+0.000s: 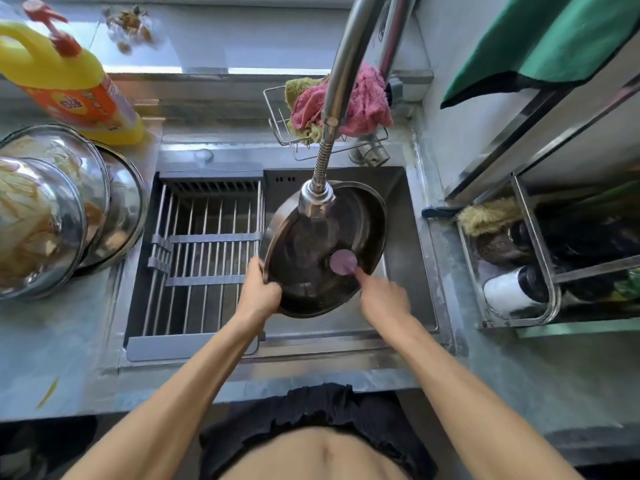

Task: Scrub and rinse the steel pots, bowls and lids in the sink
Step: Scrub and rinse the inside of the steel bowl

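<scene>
Here, left hand [260, 293] on bowl [322, 251] (tilted).

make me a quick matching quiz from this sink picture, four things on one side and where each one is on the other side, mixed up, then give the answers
Things:
1. steel bowl
2. yellow soap bottle
3. pink cloth
4. white jar

Places:
A. in the wire basket behind the sink
B. under the tap, gripped by the left hand
C. in the steel rack on the right
D. on the counter at far left

Pairs: 1-B, 2-D, 3-A, 4-C
</scene>
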Motion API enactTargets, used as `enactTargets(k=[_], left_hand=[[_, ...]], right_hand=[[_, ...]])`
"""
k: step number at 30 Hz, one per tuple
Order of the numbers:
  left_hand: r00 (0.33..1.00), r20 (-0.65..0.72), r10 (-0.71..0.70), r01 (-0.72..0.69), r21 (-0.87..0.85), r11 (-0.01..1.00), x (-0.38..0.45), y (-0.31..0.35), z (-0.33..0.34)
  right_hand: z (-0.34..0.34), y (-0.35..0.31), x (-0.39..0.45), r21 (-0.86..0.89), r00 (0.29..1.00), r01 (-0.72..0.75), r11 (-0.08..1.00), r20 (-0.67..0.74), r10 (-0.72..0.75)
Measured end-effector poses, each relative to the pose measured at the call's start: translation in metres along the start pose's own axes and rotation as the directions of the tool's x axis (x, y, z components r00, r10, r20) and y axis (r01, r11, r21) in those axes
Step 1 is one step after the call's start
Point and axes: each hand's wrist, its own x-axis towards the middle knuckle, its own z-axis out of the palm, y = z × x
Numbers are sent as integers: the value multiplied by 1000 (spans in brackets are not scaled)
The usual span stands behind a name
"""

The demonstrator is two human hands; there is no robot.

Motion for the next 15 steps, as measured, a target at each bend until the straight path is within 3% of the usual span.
enactTargets(k=[2,5,9,12,15], left_hand=[[1000,3,25,-26,54,998,4,8,-3],[997,-29,76,-72,97,993,8,14,-7],[993,-42,114,-111,80,991,6,15,-11],[996,-7,88,-87,60,994,3,12,-18],[998,11,58,-59,131,990,3,14,-21]], right_hand=[[2,2,2,11,999,-31,999,25,31],[8,-18,-3,315,994,-25,949,108,-10],[6,-57,-13,702,973,-47,711,192,-126],[8,-56,-6,692,960,-93,716,253,-120],[16,-40,3,487,961,-85,870,271,-58]])
